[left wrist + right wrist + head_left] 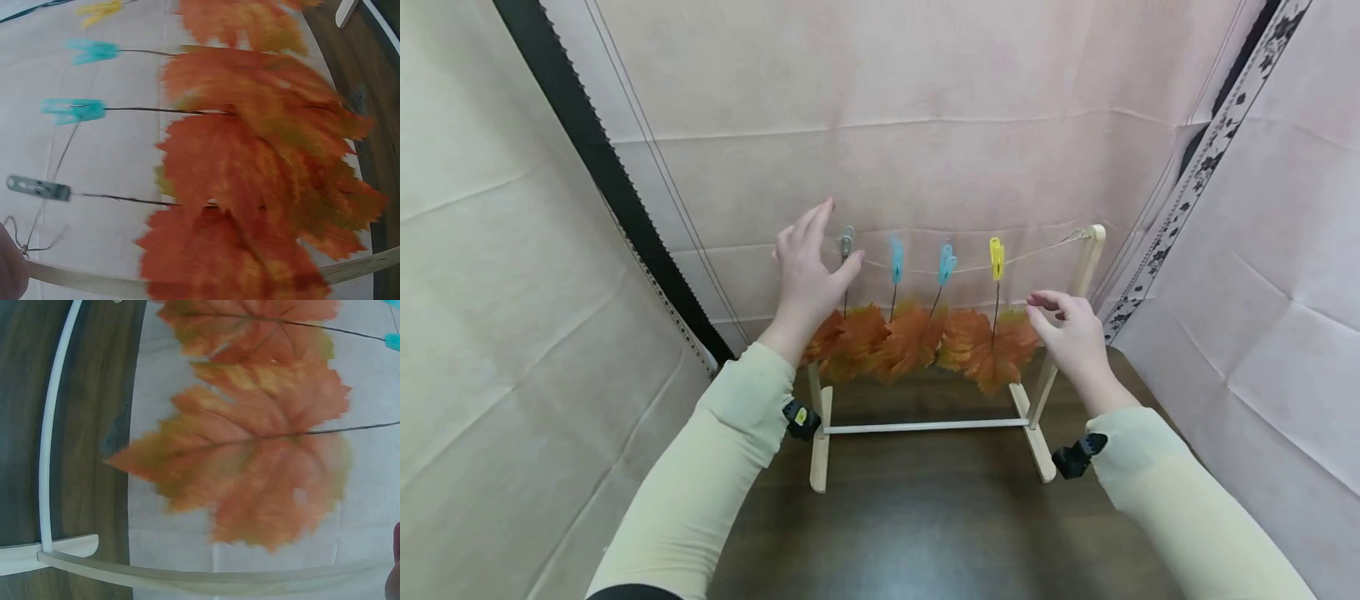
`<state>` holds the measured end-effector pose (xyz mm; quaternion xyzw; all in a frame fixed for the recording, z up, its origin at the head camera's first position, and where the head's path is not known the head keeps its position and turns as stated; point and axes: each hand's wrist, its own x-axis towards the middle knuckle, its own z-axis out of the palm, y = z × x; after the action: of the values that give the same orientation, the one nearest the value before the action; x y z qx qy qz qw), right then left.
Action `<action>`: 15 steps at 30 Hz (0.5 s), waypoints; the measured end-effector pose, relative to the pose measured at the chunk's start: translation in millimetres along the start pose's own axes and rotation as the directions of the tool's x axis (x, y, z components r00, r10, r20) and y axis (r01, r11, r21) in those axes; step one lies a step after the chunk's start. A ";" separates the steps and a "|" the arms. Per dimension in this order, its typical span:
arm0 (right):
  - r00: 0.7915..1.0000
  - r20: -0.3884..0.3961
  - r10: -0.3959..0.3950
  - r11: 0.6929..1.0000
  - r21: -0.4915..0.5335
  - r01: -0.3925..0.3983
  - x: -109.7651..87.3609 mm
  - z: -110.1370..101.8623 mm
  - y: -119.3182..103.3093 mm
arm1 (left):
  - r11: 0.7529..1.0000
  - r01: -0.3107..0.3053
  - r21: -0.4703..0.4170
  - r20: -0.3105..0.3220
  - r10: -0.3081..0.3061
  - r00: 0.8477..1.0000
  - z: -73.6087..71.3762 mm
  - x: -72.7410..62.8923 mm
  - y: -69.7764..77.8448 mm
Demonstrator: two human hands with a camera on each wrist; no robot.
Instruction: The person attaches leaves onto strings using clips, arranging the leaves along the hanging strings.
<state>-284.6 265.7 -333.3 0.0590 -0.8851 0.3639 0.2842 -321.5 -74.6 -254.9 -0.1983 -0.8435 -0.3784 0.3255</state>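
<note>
Orange maple leaves [996,354] hang by dark stems from a thin string [1041,251] on a small wooden rack [1088,258]. A grey clothespin [847,242], a blue clothespin [897,260], a second blue clothespin [947,263] and a yellow clothespin [997,257] grip the stems. My left hand [808,271] is raised by the grey clothespin, fingers extended and thumb spread, holding nothing. Beside the rightmost leaf, my right hand [1071,333] has loosely bent fingers with thumb and index apart, nothing between them. In the left wrist view the leaves [237,250] overlap one another.
A white crossbar [925,427] joins the rack's wooden feet [820,454] on the dark wooden table [887,525]. Pale creased cloth [925,183] hangs behind and along both sides. Black camera mounts [1078,454] sit on both wrists.
</note>
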 end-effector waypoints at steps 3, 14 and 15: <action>1.000 -0.008 -0.002 1.000 -0.003 0.002 -2.7 -0.4 2.6 | 1.000 -0.003 0.006 -0.022 0.003 1.000 -5.5 -3.5 -6.2; 0.992 -0.119 -0.052 0.998 -0.035 0.048 -14.1 -6.7 22.6 | 0.992 0.120 0.042 0.005 -0.120 0.993 -28.6 -34.1 -55.7; 0.991 -0.121 -0.064 0.997 -0.043 0.059 -16.2 -7.3 26.2 | 0.991 0.128 0.044 0.014 -0.128 0.992 -29.9 -38.0 -61.1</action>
<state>-275.8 288.0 -354.0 0.0582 -0.8707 0.3405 0.3501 -318.1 -139.7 -297.6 -0.1398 -0.8651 -0.3786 0.2978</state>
